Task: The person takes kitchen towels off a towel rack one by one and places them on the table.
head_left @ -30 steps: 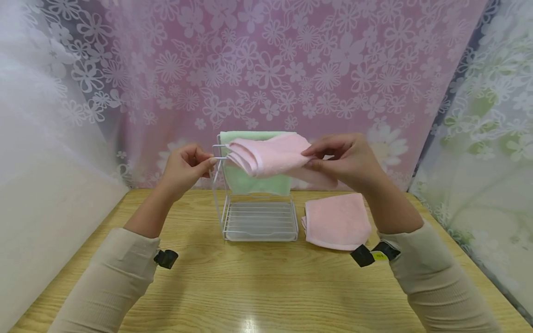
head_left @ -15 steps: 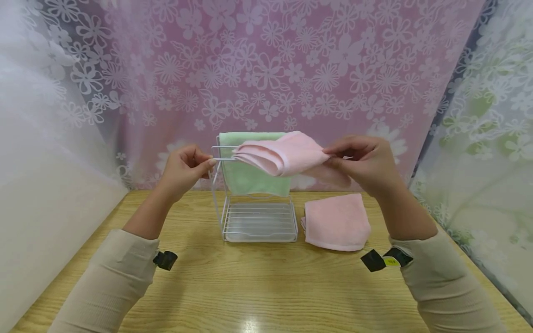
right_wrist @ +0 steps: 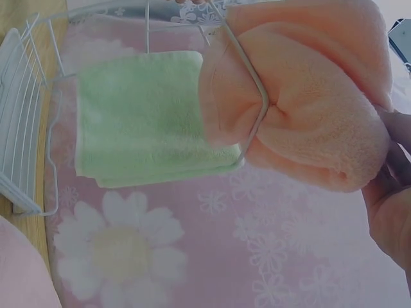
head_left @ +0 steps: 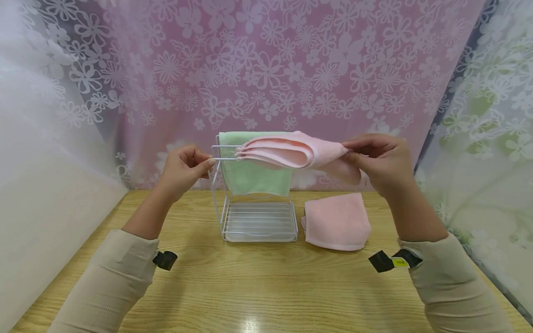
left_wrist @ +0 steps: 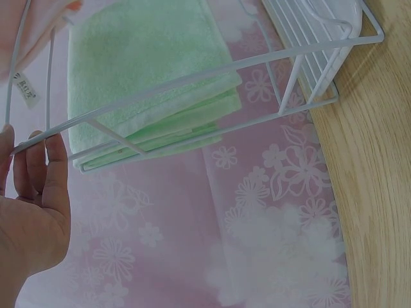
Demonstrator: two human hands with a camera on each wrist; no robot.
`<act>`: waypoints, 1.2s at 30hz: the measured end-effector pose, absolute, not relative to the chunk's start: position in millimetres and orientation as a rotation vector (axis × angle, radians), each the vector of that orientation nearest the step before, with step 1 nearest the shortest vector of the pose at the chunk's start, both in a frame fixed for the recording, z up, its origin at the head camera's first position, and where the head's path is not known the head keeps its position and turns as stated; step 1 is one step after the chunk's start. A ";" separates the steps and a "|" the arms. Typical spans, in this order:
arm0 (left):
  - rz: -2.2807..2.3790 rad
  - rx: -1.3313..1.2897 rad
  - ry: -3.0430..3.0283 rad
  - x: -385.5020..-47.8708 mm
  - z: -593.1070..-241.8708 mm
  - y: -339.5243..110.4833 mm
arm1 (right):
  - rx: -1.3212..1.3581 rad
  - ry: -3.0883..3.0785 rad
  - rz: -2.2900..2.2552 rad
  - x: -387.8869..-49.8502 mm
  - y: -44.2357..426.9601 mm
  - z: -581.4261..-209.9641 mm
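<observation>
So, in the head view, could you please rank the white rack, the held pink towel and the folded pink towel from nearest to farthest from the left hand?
1. White rack: pinched by the left hand.
2. Held pink towel: raised, to that hand's right.
3. Folded pink towel: on the table, lower right.

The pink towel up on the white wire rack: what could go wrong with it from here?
The pink towel could snag: in the right wrist view, the rack's wire lies across its bunched folds.

The white wire rack might tip or slide if the left hand, which grips its upper side, lets go while the right hand tugs.

The towel's folds gape, so it may come undone if the right hand's pinch slips.
</observation>
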State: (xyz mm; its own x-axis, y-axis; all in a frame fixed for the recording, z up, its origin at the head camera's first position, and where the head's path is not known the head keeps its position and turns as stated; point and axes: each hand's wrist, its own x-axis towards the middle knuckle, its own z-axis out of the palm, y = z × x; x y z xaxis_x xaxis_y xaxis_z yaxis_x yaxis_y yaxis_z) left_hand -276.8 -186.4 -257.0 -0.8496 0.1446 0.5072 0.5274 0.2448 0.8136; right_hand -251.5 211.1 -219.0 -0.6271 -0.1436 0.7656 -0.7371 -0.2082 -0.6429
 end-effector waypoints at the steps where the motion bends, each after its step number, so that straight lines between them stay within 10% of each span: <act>1: -1.639 -0.617 -2.196 -276.8 -256.9 -186.4 | 1.041 -1.621 1.904 -252.0 212.3 -219.3; 36: -1.666 -0.614 -2.192 -276.5 -257.0 -186.5 | 0.803 -1.236 2.050 -249.7 236.3 -216.0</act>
State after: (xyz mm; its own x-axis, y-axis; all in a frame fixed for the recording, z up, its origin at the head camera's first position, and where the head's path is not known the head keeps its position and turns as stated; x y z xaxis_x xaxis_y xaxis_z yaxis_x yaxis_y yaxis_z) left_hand -276.5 -186.5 -257.0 -0.8568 0.1437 0.4952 0.5155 0.2276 0.8261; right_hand -249.7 236.3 -216.0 -0.6322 0.1872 0.7519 -0.7523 -0.3807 -0.5377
